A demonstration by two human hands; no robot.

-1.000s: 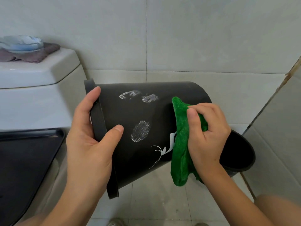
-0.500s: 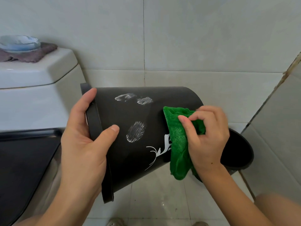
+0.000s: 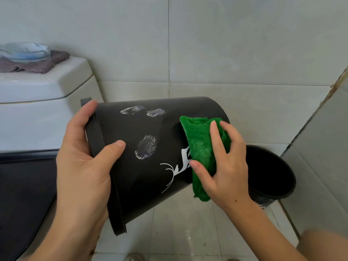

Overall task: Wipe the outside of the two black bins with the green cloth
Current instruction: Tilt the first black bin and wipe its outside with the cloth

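Observation:
A black bin (image 3: pixel 143 185) lies tipped on its side in the air, its rim to the left. My left hand (image 3: pixel 82 170) grips that rim, thumb on the outer wall and fingers over the edge. White smears and a white line drawing mark its side. My right hand (image 3: pixel 224 166) presses the folded green cloth (image 3: pixel 199 144) flat against the bin's wall near its base, fingers spread over the cloth. A second black bin (image 3: pixel 273 178) stands upright on the floor behind my right hand, partly hidden.
A white toilet cistern (image 3: pixel 37 110) stands at the left, with a brownish towel (image 3: pixel 37 65) and a pale blue dish (image 3: pixel 24 51) on top. The dark toilet lid (image 3: pixel 24 191) is at the lower left. Tiled walls close in behind and at the right.
My right hand has opened from a curled grip to spread fingers over the cloth and has shifted a little left along the bin. The bin has dropped slightly in view.

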